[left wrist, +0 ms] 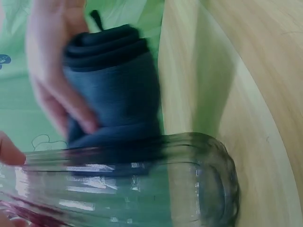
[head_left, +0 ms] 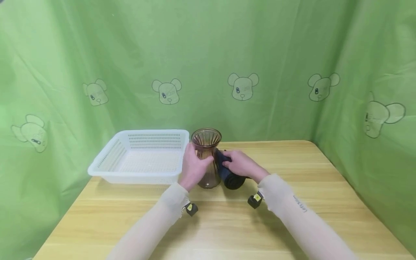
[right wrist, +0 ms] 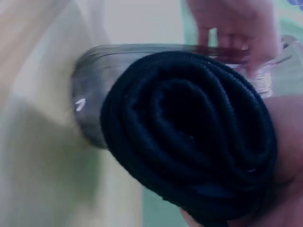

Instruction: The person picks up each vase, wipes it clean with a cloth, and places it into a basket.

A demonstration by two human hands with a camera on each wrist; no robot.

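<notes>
A brownish, see-through glass vase (head_left: 208, 178) with a flared, ribbed rim stands upright on the table. My left hand (head_left: 193, 168) grips it around the neck. Right beside it, my right hand (head_left: 243, 164) holds a rolled-up dark navy cloth (head_left: 233, 180), thumb and fingers around the roll. In the left wrist view the cloth (left wrist: 116, 92) shows its layered end with a small loop, close against the vase (left wrist: 208, 189); whether they touch I cannot tell. The spiral end of the cloth (right wrist: 189, 132) fills the right wrist view and hides much of the vase.
A white plastic basket (head_left: 136, 177) with slotted walls stands left of the vase, close to my left hand. The light wooden table (head_left: 221, 231) ends at a green curtain (head_left: 208, 43) behind and on both sides. A small black device (head_left: 255, 200) hangs at my right wrist.
</notes>
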